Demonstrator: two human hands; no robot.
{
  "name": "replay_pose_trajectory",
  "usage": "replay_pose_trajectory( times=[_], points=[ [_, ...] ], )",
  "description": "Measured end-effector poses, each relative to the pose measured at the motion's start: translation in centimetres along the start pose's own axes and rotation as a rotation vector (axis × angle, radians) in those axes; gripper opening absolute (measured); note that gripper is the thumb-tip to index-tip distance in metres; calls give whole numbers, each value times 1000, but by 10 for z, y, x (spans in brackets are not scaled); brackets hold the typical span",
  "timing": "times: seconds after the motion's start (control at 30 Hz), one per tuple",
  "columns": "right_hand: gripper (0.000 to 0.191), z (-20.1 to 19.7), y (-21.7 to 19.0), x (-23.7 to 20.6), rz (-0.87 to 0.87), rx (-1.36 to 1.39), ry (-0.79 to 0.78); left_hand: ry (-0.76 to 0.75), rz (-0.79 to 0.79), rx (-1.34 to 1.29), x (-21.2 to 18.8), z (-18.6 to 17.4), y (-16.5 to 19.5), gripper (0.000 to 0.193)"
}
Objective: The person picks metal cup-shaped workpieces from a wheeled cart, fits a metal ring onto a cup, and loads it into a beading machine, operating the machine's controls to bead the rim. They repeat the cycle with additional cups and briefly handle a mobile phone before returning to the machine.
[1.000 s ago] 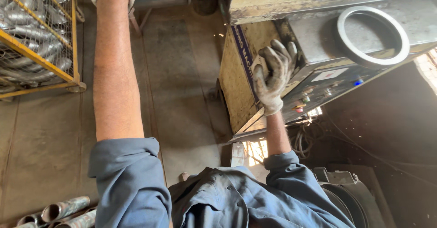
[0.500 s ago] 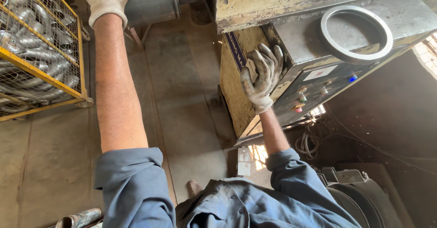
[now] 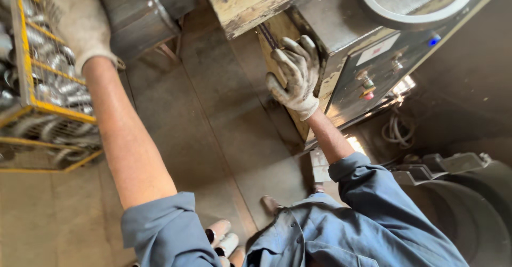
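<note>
Gripping the corner of the grey machine housing (image 3: 341,37), the gloved right hand (image 3: 295,70) has its fingers curled over the edge where the grey box meets the worn yellow panel (image 3: 250,0); it looks braced there rather than holding any loose thing. That hand has kept the same hold over the last second, so the housing remains its fixed support. The control panel (image 3: 381,75) with its small knobs and buttons lies just right of the hand, and a steel ring (image 3: 416,0) sits on top of the housing, far right. What has changed is on the left: the gloved left hand (image 3: 74,19), at the frame's top edge a second ago, now shows whole, fingers loosely spread and holding nothing, beside a large dark metal cylinder (image 3: 138,16) and in front of the yellow wire cage (image 3: 40,85) of pipe elbows. More pipe ends (image 3: 224,237) lie near the blue sleeves on the concrete floor (image 3: 213,139).
</note>
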State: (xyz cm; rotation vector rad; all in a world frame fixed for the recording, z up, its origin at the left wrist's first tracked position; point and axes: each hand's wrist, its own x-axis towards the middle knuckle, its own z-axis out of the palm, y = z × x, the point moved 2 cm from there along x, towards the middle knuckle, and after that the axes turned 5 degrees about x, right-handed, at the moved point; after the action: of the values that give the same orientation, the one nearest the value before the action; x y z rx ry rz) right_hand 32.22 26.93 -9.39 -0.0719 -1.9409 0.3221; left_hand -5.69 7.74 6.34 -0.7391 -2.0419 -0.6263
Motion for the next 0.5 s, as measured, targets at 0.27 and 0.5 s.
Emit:
replay_pose_trajectory(
  times=[0.27,0.5],
  points=[
    [58,-6,1,-2,-24,71,14,-275,-228,-154,-1,8,-17,62],
    [51,-8,-6,4,-44,73,47,-134,-20,-68,0,11,-20,57]
  ],
)
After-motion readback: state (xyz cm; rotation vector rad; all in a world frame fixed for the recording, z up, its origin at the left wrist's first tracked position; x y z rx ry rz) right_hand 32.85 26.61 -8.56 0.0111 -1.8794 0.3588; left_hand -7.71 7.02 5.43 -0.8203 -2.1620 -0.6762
